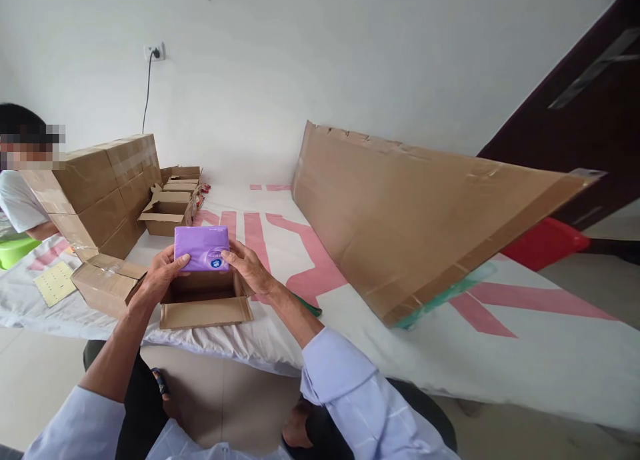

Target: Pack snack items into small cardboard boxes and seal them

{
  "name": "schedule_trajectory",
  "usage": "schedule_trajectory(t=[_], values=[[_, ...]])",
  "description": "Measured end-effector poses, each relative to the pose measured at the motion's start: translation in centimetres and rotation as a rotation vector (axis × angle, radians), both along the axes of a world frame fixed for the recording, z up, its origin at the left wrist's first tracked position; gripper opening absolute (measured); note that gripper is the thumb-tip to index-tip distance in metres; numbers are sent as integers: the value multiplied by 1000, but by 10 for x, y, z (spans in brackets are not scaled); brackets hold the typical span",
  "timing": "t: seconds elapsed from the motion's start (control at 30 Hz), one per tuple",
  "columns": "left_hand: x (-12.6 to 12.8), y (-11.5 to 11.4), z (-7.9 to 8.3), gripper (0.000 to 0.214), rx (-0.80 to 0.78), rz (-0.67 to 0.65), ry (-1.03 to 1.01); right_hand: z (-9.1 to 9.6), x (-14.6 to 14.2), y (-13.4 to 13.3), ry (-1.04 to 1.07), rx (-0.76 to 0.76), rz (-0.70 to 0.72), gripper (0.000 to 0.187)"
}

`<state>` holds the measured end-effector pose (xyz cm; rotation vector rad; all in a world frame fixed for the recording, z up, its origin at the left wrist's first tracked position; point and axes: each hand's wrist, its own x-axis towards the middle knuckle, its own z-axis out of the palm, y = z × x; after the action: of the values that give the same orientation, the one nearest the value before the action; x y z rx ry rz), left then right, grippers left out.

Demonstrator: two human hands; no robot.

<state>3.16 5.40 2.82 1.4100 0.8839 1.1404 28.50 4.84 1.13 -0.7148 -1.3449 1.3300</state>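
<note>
Both of my hands grip a purple plastic-wrapped pack (197,247), which looks like a tissue pack with a blue round logo. My left hand (165,268) closes on its left end, thumb on top. On its right end sits my right hand (247,265), the thumb pressed near the logo. Just below the pack stands an open cardboard box (206,316), its near flap folded out toward me. The part of its inside that shows is dark, and the pack hides its far side.
Left of the open box lies a closed carton (107,283) beside a yellow card (55,283). Stacked cartons (107,187) and small open boxes (167,213) stand behind. A large cardboard sheet (400,213) leans at right near a red container (545,243). A person (23,193) is at far left.
</note>
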Motion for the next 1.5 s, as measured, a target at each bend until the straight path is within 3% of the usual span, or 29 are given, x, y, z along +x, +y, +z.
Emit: schedule_trajectory(t=[0.93,1.1,1.23,1.3,1.4,1.5], values=[[-3,2,-4,59,-33,-44,-27,-2,3,0,-28,2,-45,71],[1,0,5,75,-45,-65,-108,-1,6,1,-38,-5,-36,65],[-6,7,11,90,-58,70,-66,3,8,7,-99,12,11,65],[-8,10,12,91,-82,74,-29,4,8,12,-106,15,-5,68],[-3,8,11,71,-134,16,-64,1,5,13,19,-49,-47,87],[12,-1,8,56,-96,63,-241,-1,-1,6,123,-107,62,105]])
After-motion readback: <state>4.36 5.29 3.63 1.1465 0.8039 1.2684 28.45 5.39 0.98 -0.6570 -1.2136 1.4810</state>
